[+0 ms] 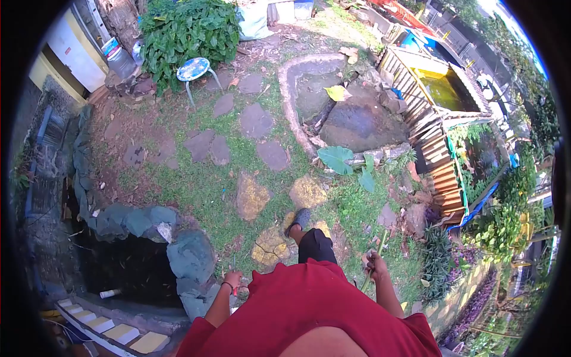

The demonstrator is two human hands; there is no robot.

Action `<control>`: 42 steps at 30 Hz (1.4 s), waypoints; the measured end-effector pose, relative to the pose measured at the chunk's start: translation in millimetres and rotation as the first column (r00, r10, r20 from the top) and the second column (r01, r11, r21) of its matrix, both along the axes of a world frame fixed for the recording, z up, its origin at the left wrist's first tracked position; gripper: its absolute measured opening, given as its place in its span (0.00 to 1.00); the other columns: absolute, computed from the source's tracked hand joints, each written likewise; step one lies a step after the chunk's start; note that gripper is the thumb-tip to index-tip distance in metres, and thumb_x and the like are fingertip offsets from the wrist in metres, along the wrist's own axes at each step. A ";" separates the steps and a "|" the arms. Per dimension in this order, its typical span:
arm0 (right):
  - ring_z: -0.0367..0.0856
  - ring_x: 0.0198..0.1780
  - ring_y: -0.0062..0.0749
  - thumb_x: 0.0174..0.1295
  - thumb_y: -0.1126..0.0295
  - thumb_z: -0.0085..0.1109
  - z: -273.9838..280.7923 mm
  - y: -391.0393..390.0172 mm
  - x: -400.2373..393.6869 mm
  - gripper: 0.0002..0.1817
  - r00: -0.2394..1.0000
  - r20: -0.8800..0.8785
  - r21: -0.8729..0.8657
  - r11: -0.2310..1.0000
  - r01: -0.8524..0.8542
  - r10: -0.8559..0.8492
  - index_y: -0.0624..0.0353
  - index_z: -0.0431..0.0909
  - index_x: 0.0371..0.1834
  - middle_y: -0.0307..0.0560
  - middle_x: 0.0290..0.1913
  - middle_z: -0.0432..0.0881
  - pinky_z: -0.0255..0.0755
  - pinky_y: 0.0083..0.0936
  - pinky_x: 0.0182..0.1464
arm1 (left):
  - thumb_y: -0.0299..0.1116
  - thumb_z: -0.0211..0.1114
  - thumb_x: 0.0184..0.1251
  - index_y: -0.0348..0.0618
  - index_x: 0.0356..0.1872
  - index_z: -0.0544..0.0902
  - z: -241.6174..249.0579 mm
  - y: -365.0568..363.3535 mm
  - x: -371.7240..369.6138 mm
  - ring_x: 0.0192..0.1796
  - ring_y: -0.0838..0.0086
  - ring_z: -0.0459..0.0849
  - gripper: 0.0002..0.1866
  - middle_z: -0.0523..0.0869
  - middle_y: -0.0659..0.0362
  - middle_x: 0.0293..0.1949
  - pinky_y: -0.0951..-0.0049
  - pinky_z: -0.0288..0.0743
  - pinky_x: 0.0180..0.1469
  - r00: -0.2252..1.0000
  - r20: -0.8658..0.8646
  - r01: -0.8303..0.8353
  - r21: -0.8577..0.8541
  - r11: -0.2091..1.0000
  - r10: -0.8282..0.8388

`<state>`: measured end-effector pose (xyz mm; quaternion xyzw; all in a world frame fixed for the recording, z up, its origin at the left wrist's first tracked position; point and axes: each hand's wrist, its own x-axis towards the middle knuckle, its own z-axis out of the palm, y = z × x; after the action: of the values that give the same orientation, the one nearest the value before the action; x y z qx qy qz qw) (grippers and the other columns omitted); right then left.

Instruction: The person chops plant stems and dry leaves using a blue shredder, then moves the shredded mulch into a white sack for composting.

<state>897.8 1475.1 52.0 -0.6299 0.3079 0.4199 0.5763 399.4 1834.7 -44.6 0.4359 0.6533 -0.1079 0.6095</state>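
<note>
My right hand [376, 265] is closed around a long, thin green stalk [382, 240], which sticks out above and below the fist. On the other side of my red shirt, my left hand [232, 279] hangs low with curled fingers. A bit of something red [235, 291] shows at that palm, too small to name. One foot in a dark clog [301, 218] is on the stepping-stone path, near a yellowish stone [308, 191].
A dark pond [128, 268] edged with rocks lies at the left. Ahead are a stone-rimmed basin [286, 89], a blue-topped stool [193, 68] and a leafy bush [190, 33]. Corrugated-sided tanks [437, 143] stand at the right. Large leaves [336, 159] overhang the grass.
</note>
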 end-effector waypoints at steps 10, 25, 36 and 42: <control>0.61 0.18 0.21 0.73 0.54 0.54 -1.2 237.6 234.7 0.13 0.903 0.031 -0.268 0.874 -0.405 0.428 0.51 0.76 0.43 0.34 0.29 0.79 0.60 0.27 0.18 | 0.39 0.65 0.66 0.43 0.33 0.81 43.1 188.9 152.2 0.26 0.75 0.79 0.11 0.81 0.61 0.28 0.70 0.75 0.30 0.966 0.257 -0.103 0.357 0.929 0.009; 0.57 0.15 0.22 0.72 0.50 0.59 67.3 724.6 252.9 0.21 0.792 0.069 0.080 0.788 -0.610 0.606 0.48 0.67 0.26 0.31 0.18 0.62 0.59 0.28 0.22 | 0.31 0.55 0.72 0.47 0.48 0.85 10.7 418.6 154.8 0.27 0.71 0.81 0.12 0.83 0.59 0.34 0.67 0.76 0.28 0.909 0.134 0.411 -0.134 0.902 -0.394; 0.65 0.13 0.29 0.67 0.53 0.65 7.5 753.1 296.8 0.20 0.854 -0.119 -0.409 0.759 -0.507 0.507 0.57 0.73 0.28 0.38 0.19 0.67 0.67 0.33 0.15 | 0.45 0.62 0.62 0.36 0.39 0.84 80.8 841.3 309.8 0.33 0.57 0.85 0.19 0.87 0.49 0.30 0.55 0.77 0.39 0.913 -0.249 0.373 0.182 0.910 -0.325; 0.61 0.13 0.28 0.68 0.52 0.64 -22.4 858.4 369.9 0.21 0.920 -0.175 -0.249 0.888 -0.386 0.351 0.53 0.70 0.25 0.35 0.18 0.62 0.64 0.33 0.17 | 0.46 0.62 0.63 0.36 0.38 0.83 49.6 994.3 425.7 0.33 0.61 0.84 0.20 0.85 0.50 0.29 0.58 0.75 0.38 0.988 -0.038 0.152 0.293 0.944 -0.147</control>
<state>1267.7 2333.5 29.6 -0.7241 0.2738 0.5128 0.3711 825.1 2829.0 4.9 0.5696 0.6319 -0.0585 0.5224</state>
